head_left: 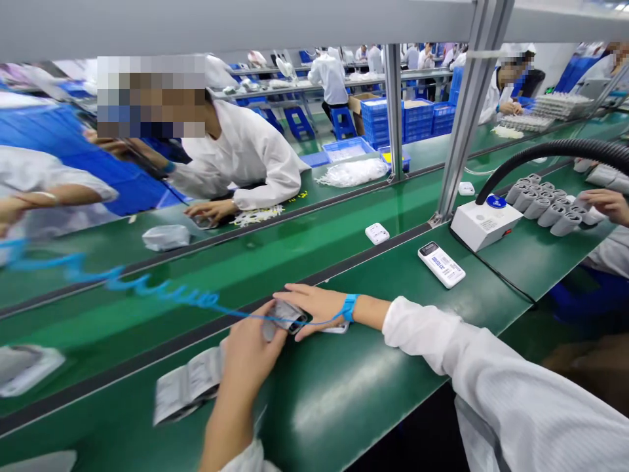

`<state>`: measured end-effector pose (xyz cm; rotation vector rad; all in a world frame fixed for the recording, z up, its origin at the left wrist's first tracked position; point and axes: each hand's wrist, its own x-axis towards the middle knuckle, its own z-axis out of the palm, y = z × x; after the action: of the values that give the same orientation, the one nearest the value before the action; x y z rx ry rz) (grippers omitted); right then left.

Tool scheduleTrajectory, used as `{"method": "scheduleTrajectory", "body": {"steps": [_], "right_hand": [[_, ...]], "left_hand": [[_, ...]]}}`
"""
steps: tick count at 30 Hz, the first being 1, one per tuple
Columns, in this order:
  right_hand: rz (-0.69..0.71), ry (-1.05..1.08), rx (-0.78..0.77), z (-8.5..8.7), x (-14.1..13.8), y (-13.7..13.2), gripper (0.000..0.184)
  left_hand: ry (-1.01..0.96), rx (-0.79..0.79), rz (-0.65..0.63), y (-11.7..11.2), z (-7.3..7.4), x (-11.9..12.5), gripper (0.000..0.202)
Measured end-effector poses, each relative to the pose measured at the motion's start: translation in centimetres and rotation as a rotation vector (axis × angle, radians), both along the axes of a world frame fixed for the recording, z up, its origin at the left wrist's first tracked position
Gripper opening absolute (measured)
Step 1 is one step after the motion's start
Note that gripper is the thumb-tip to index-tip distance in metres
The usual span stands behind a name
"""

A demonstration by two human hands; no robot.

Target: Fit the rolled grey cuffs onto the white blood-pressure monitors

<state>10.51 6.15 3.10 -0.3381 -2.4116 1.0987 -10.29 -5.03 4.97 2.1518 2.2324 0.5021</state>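
Green desk near its far edge carries a light, soft foil pouch, and my left hand pinches it while my right hand lies flat on it, fingers together, best held by the edge.

We're live from a factory floor, and it looks like an electronics assembly line! A long green-topped workbench runs right in front of me, with aluminium uprights along it. There's a blue wrist strap on my arm and a white smock sleeve. Across the way, a co-worker in a white smock bends over the next bench, with blue stools and stacked blue plastic crates beyond, and more benches and workers further back
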Motion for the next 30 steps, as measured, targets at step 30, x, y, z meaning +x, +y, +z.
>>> {"method": "scheduleTrajectory", "body": {"steps": [30], "right_hand": [[-0.223,0.464,-1.089,3.7,10.4,2.4,0.058]], "left_hand": [[-0.292,0.092,-0.112,-1.9,2.3,0.9,0.043]]}}
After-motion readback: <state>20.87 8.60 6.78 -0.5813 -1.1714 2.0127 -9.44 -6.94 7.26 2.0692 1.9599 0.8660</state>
